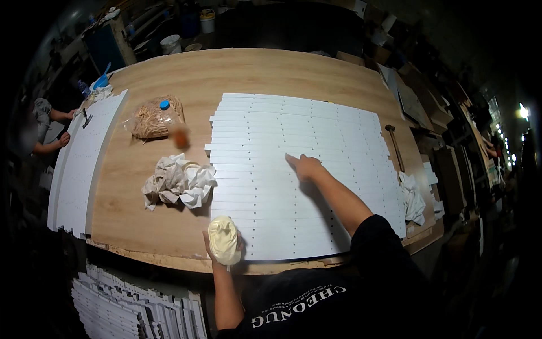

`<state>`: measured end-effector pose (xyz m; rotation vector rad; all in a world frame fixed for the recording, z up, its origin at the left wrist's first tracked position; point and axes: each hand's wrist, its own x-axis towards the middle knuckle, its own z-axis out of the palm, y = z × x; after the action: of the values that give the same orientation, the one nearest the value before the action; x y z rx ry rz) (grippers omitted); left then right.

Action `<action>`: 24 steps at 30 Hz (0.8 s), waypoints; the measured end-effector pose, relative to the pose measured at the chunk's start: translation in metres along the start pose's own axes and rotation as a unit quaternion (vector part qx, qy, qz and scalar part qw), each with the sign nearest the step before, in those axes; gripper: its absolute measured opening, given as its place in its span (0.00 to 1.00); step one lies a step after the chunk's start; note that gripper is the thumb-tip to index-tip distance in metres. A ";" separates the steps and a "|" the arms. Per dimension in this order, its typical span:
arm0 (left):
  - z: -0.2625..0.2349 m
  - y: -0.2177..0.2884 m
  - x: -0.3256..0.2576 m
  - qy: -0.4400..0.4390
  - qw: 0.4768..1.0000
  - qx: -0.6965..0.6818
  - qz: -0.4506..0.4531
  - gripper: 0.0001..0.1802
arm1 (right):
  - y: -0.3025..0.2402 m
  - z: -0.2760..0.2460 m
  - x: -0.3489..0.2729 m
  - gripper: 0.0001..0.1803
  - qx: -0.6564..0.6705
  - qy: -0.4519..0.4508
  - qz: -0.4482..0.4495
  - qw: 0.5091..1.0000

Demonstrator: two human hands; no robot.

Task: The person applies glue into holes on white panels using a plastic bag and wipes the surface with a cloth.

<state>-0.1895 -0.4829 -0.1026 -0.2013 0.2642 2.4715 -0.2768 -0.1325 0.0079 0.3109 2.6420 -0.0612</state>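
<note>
A rounded, cream-coloured pouch (224, 240), its top creased, sits in my left hand (209, 246) at the near left corner of the white boards. My fingers wrap around its sides. My right hand (307, 168) is over the middle of the white boards (265, 192), index finger stretched out with its tip at the surface near a hole. The other fingers are partly hidden, and no object shows in that hand. The narrow boards lie side by side in a broad sheet, with rows of small dark holes across them. A few ends stick out at the left.
Left of the boards lie a crumpled white cloth (179, 182), a clear bag of wooden dowels (158, 117) and a blue-capped bottle (179, 137). A hammer (395, 148) and another cloth (412, 199) lie right. A co-worker's hands (65, 138) touch white panels (84, 169) at far left.
</note>
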 end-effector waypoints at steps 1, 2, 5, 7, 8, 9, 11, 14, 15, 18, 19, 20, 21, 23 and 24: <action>-0.001 0.001 0.000 -0.001 1.000 0.005 0.002 0.47 | -0.005 0.002 -0.002 0.39 -0.017 0.007 -0.003 1.000; -0.002 0.002 -0.001 -0.003 1.000 0.010 0.004 0.47 | -0.010 0.004 -0.005 0.39 -0.033 0.014 -0.005 0.999; -0.005 0.008 -0.002 -0.031 0.999 0.018 0.002 0.47 | -0.018 0.004 -0.008 0.37 -0.042 0.012 -0.011 0.999; -0.005 0.011 0.002 -0.041 0.999 0.024 0.000 0.47 | -0.014 -0.003 -0.006 0.39 -0.002 -0.012 -0.013 1.000; -0.004 0.012 0.002 -0.036 0.999 0.028 -0.002 0.47 | -0.009 -0.009 -0.006 0.41 0.033 -0.036 -0.011 0.999; -0.005 0.012 0.003 -0.031 0.999 0.033 -0.005 0.47 | -0.002 -0.010 -0.008 0.43 0.071 -0.059 -0.008 0.996; -0.008 0.003 0.011 -0.034 0.999 0.004 0.003 0.47 | 0.047 0.023 -0.009 0.40 0.351 -0.025 -0.045 0.935; -0.068 0.023 0.003 0.042 0.827 0.530 0.184 0.40 | 0.065 0.034 -0.055 0.36 0.637 0.025 -0.007 0.770; -0.075 0.025 0.006 0.035 0.849 0.497 0.177 0.30 | 0.077 0.032 -0.078 0.36 0.703 0.051 0.036 0.708; -0.060 0.026 -0.002 -0.019 0.995 0.099 0.019 0.07 | 0.136 0.061 -0.114 0.37 0.674 0.160 0.071 0.717; -0.055 0.033 -0.009 -0.042 0.998 -0.019 -0.033 0.16 | 0.160 0.074 -0.119 0.39 0.621 0.217 0.080 0.748; -0.051 0.025 -0.012 -0.074 0.996 -0.030 -0.033 0.17 | 0.207 0.099 -0.129 0.40 0.509 0.310 0.096 0.797; -0.050 0.022 -0.019 -0.118 0.993 -0.012 -0.017 0.20 | 0.239 0.110 -0.144 0.40 0.491 0.325 0.145 0.795; -0.046 -0.002 -0.025 -0.197 0.980 -0.004 -0.005 0.29 | 0.331 0.147 -0.180 0.39 0.445 0.376 0.251 0.773; -0.004 -0.035 -0.031 -0.184 0.983 -0.002 0.023 0.30 | 0.375 0.169 -0.205 0.40 0.242 0.466 0.263 0.809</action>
<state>-0.1430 -0.4748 -0.1054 0.2620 0.1056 2.4959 0.0630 0.1736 -0.0425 1.5962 3.3028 -0.5230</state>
